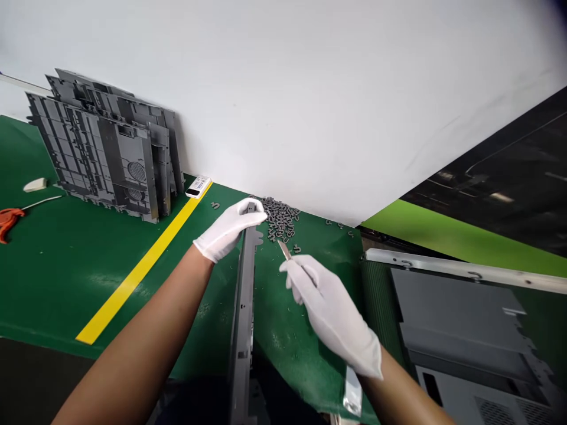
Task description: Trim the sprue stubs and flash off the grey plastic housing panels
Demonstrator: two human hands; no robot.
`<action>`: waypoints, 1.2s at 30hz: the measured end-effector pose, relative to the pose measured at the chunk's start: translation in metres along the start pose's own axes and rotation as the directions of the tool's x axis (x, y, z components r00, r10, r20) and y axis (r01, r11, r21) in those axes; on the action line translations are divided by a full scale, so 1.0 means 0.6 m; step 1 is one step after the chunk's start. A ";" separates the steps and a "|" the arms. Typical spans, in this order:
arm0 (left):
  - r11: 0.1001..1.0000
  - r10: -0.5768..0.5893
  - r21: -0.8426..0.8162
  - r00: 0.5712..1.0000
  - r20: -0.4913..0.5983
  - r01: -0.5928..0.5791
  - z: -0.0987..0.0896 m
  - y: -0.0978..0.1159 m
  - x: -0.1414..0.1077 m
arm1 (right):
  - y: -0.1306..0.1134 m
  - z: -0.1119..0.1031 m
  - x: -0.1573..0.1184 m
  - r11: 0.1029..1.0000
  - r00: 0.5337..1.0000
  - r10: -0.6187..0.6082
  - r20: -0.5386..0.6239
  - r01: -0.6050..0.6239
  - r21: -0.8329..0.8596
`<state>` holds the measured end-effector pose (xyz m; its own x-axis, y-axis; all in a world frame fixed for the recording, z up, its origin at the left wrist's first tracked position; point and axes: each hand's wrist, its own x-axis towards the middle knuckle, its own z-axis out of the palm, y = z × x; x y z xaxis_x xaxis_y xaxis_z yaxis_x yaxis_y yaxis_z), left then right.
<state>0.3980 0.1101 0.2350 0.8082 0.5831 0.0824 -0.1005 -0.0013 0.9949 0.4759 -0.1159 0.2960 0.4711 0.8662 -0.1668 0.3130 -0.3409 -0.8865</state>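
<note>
My left hand (234,226), in a white glove, grips the far end of a long grey plastic panel (243,307) that stands on edge and runs toward me. In my right hand (326,304), also gloved, is a knife (284,249), its blade pointing up and left. The blade is near a pile of small grey clips (280,217) on the green table (283,319), and apart from the panel. The clips lie just right of my left fingertips.
Several grey panels (97,147) lean together at the back left, near a white device (199,186) and yellow tape (142,265). An orange-handled tool (9,219) lies far left. More grey parts (460,319) are at right beside a metal rail (469,270). A white wall stands behind.
</note>
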 end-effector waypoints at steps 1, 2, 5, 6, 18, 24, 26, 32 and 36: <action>1.000 0.010 0.010 1.000 0.013 -0.011 -0.005 0.000 -0.002 | -0.002 -0.009 0.020 1.000 1.000 -0.027 0.005 0.027 -0.015; 1.000 0.018 0.020 1.000 0.018 -0.018 -0.008 0.001 -0.004 | -0.006 -0.015 0.039 0.999 0.999 -0.044 0.015 0.044 -0.026; 0.999 0.036 0.026 0.999 -0.002 -0.036 -0.012 -0.001 -0.006 | -0.017 -0.022 0.089 0.992 0.992 -0.091 0.084 0.098 -0.078; 0.999 0.037 -0.003 0.999 -0.023 -0.037 -0.011 -0.003 -0.005 | -0.020 -0.021 0.104 0.986 0.986 -0.117 0.118 0.130 -0.106; 0.992 -0.002 -0.123 0.995 -0.095 -0.010 0.002 0.000 0.007 | -0.067 -0.003 0.175 0.585 0.994 -0.058 0.096 0.112 -0.803; 0.990 0.006 -0.140 0.995 -0.104 -0.021 0.009 -0.004 0.008 | -0.082 -0.003 0.162 0.383 0.988 -0.117 0.104 0.141 -0.913; 0.990 0.011 -0.136 0.995 -0.103 -0.025 0.010 -0.004 0.008 | -0.084 -0.001 0.159 0.352 0.988 -0.116 0.106 0.140 -0.926; 0.990 0.004 -0.140 0.995 -0.102 -0.018 0.011 -0.004 0.009 | -0.090 -0.001 0.154 0.291 0.988 -0.090 0.122 0.143 -0.946; 0.982 -0.014 -0.188 0.995 -0.102 -0.006 0.013 -0.004 0.010 | -0.090 -0.002 0.152 0.288 0.986 -0.101 0.135 0.159 -0.944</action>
<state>0.4078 0.1072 0.2338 0.7464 0.6626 0.0626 -0.2126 0.1482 0.9658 0.5032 -0.0188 0.3294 0.3213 0.9376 -0.1330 0.9438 -0.3056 0.1257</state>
